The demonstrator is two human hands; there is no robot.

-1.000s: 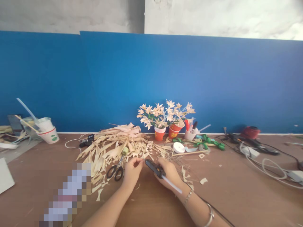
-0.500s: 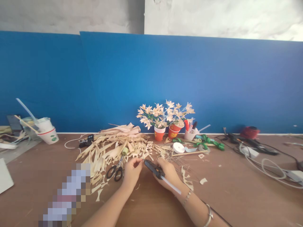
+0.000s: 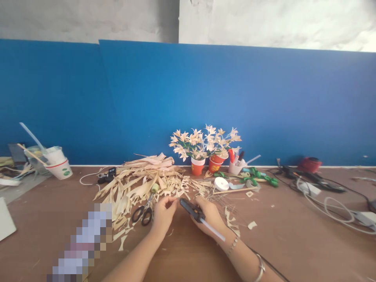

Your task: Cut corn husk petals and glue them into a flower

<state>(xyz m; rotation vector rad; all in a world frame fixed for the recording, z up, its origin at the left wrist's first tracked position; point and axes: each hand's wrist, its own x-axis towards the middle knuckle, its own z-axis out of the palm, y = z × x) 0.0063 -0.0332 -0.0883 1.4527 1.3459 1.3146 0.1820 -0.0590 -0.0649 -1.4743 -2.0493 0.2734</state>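
The black glue gun [image 3: 191, 209] tilts, pale stick [image 3: 213, 229] protruding.

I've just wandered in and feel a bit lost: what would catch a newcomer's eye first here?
Probably the pale, star-shaped flowers in red cups, in front of the blue panel. Next, the tangled heap of pale strips left of them, then the dark glue gun in the right hand, near the front centre.

Blue partition [image 3: 188, 102] behind brown table [image 3: 279, 235]; grey-white wall [image 3: 88, 19] abv, brighter R.
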